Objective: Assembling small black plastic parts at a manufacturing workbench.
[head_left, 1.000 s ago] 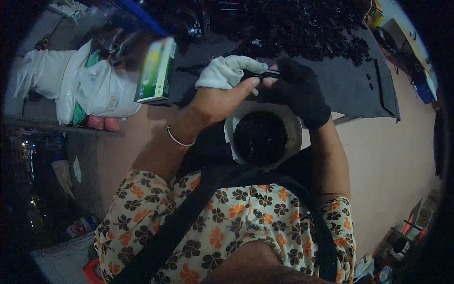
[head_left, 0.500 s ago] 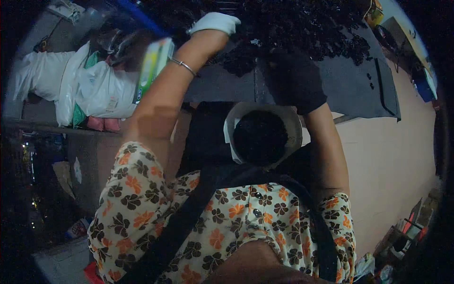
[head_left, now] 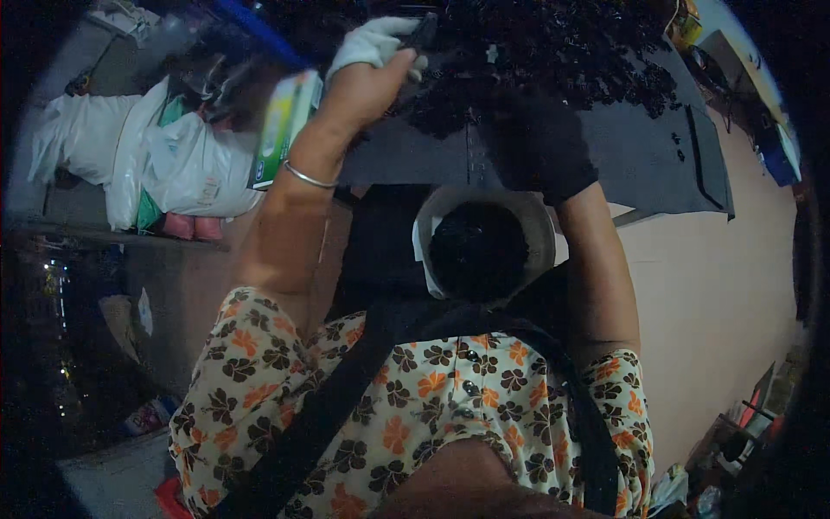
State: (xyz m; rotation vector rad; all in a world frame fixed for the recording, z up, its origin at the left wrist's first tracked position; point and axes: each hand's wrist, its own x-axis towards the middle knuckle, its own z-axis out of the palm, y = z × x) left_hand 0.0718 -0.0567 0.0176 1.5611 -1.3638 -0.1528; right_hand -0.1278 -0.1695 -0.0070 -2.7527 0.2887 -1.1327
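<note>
My left hand, in a white glove that leaves the thumb bare, reaches to the far side of the work surface. A small black piece sits between its thumb and fingers; its kind is unclear. Small black parts lie heaped before both hands. My right hand wears a black glove and is over the near edge of the heap, its fingers lost in the dark. Below and between my forearms stands a round pale bucket with dark contents.
A green and white box stands beside my left forearm. Farther left lie stuffed white plastic bags. The dark grey work surface ends in an edge at the right. A blue bar runs at the far left.
My left hand has turned and shifted slightly left, and the black piece now shows in its fingers. My right hand has stayed nearly in place.
</note>
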